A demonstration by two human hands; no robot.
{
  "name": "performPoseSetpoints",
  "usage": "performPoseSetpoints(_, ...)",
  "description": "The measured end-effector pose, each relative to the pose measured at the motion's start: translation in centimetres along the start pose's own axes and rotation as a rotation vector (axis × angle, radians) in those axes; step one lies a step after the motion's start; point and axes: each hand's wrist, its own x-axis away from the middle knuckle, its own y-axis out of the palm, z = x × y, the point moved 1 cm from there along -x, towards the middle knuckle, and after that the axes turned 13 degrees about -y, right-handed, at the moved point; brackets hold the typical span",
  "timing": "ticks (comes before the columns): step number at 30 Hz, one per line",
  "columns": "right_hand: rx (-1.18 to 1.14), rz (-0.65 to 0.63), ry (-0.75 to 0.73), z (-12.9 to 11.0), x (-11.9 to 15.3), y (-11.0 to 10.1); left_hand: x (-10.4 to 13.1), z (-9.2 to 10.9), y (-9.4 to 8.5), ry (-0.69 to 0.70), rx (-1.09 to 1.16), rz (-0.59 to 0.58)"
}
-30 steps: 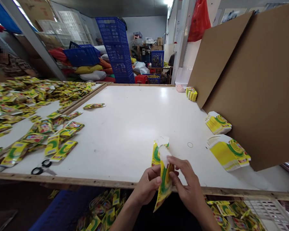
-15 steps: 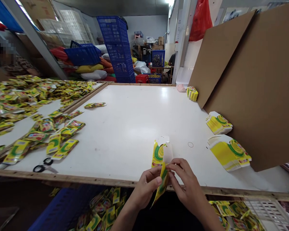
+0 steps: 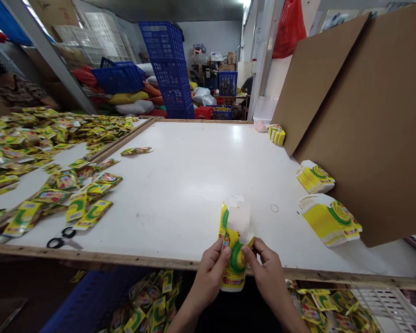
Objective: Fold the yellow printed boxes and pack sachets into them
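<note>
Both hands hold a yellow and green printed carton (image 3: 236, 259) over the table's front edge, its white flap pointing away from me. My left hand (image 3: 212, 267) pinches its left side between thumb and fingers. On the right side, my right hand (image 3: 265, 266) grips a raised yellow edge, thumb on the front. Behind the held carton, another yellow carton piece (image 3: 223, 217) lies on the white table (image 3: 180, 185), partly covered. Stacks of flat cartons, one large (image 3: 329, 219) and one smaller (image 3: 315, 177), rest to the right.
Filled sachets (image 3: 90, 208) and black-handled scissors (image 3: 64, 239) lie at the left. A wooden rail (image 3: 125, 138) borders a sachet heap (image 3: 48, 134). Cardboard (image 3: 364, 125) leans at the right. Below the edge is a blue crate (image 3: 79, 300). A person (image 3: 17, 90) is at far left.
The held carton has turned from edge-on to face me, its printed front now showing. My right hand has moved down and closed on its right edge.
</note>
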Motion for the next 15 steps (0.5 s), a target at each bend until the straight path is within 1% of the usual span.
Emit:
performPoseSetpoints(3, 0.015, 0.112, 0.051, 0.3, 0.3, 0.5, -0.2, -0.6, -0.1, 0.009, -0.111, 0.071)
performPoseSetpoints(4, 0.013, 0.127, 0.062, 0.3, 0.3, 0.4, -0.2, -0.6, -0.2, 0.015, -0.167, 0.108)
performPoseSetpoints(6, -0.048, 0.112, 0.089, 0.4, 0.4, 0.3, -0.1, -0.6, -0.6, 0.039, -0.253, 0.179)
performPoseSetpoints(8, -0.153, 0.093, 0.103, 0.6, 0.5, -0.1, 0.2, -0.3, -0.9, 0.069, -0.269, 0.191)
performPoseSetpoints(9, -0.195, 0.091, 0.092, 0.7, 0.6, -0.4, 0.4, -0.1, -1.0, 0.078, -0.26, 0.163)
performPoseSetpoints(11, -0.215, 0.075, 0.048, 0.8, 0.8, -1.0, 0.9, 0.5, -1.1, 0.067, -0.239, 0.064)
performPoseSetpoints(13, -0.192, -0.001, 0.013, 0.7, 0.8, -1.6, 1.3, 1.0, -1.1, 0.019, -0.212, -0.045)
performPoseSetpoints(15, -0.173, -0.112, 0.01, 0.5, 0.6, -2.1, 1.5, 1.3, -1.0, -0.031, -0.167, -0.128)
